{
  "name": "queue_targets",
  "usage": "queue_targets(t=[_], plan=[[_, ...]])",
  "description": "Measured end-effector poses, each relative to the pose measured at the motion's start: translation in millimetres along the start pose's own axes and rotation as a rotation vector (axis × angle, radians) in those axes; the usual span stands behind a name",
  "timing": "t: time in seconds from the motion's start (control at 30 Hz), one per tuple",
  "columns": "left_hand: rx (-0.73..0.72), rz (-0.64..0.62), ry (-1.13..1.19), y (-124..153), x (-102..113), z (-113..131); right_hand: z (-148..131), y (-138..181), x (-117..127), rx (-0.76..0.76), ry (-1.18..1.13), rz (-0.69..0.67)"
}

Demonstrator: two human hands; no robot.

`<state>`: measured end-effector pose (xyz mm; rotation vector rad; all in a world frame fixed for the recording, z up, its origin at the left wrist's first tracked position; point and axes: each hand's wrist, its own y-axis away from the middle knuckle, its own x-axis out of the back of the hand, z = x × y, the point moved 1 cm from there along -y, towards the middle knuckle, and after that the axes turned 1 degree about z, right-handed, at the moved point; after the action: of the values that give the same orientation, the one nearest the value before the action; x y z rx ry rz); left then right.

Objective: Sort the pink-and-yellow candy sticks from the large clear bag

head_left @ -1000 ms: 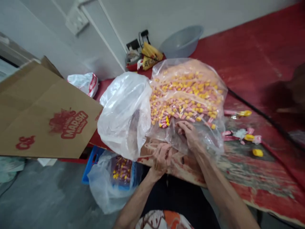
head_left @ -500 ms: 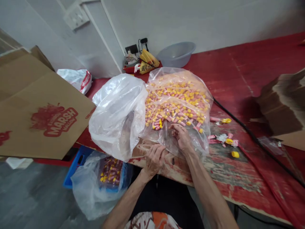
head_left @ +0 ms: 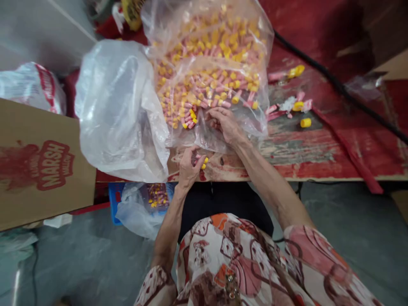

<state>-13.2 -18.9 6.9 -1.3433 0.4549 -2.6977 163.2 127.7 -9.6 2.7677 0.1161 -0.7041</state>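
Note:
A large clear plastic bag (head_left: 255, 38) lies open on the worn red table (head_left: 318, 148), filled with pink and yellow candies (head_left: 204, 80). My right hand (head_left: 225, 124) rests at the bag's mouth with fingers curled among the candies; what they grip is hidden. My left hand (head_left: 188, 163) is at the table's near edge, closed around a few pink and yellow candies (head_left: 201, 160). A bunched-up fold of the clear bag (head_left: 117, 106) bulges to the left of both hands.
A brown cardboard flap (head_left: 41, 165) printed MARSH juts in at left. Below the table edge a blue crate (head_left: 114, 199) lined with plastic holds more candies. Loose candies (head_left: 298, 108) and a black cable (head_left: 344, 91) lie at right. A white printed bag (head_left: 28, 85) sits far left.
The view has tipped downward, bringing my lap and patterned clothing into sight. My left hand now shows candies in its grip. My right hand stays at the bag's mouth.

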Motion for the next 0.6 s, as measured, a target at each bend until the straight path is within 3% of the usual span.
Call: queue_targets(t=[0.1,0.23,0.43,0.6], plan=[[-0.072,-0.056,-0.034,4.3,5.2,4.0,-5.6,1.7,-3.1,-0.020,-0.017,0.003],[-0.152,0.019,-0.077,8.9,4.9,13.0,-14.2,6.0,-8.3,-0.074,-0.007,0.023],[-0.114,-0.136,-0.097,-2.6,8.0,15.4,-23.5,10.0,-12.2,-0.121,-0.016,0.046],[-0.088,-0.134,-0.085,-3.3,13.6,15.8,-24.9,11.2,-11.5,-0.114,-0.032,0.034]])
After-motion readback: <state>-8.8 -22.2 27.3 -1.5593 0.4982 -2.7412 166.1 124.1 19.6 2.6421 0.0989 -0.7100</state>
